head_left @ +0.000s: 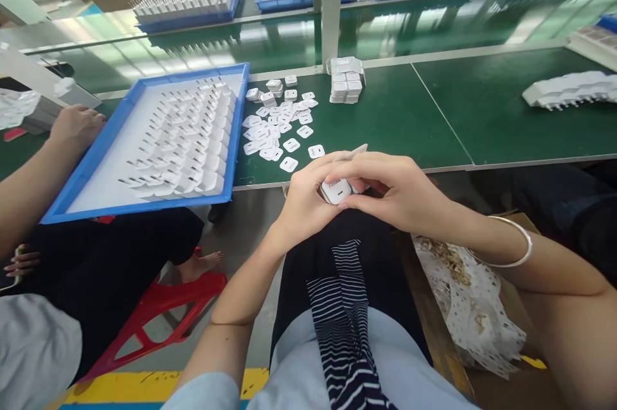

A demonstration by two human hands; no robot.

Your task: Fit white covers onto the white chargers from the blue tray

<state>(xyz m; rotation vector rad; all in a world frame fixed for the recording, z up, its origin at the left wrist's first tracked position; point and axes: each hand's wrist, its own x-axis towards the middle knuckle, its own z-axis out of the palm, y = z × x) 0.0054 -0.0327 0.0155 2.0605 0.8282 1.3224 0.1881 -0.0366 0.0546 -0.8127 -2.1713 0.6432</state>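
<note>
Head view: green workbench (434,114) bears a blue tray (96,159); both hands (357,195) together clasp a white charger (336,191).

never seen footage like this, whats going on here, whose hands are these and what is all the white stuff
There is one picture, taken by a camera worn on a person's head, looking forward and down at their own bare hands. No machine is involved. The left hand and right hand meet over the lap, and together they hold a small white charger plug.

Ahead is a green workbench. On it lie a scatter of small white square caps, a short stack of white plugs, and a blue tray filled with rows of white plugs. More blue trays stand on the far side.

The arm at the left edge, with its hand by the tray, belongs to another person sitting beside the wearer.
</note>
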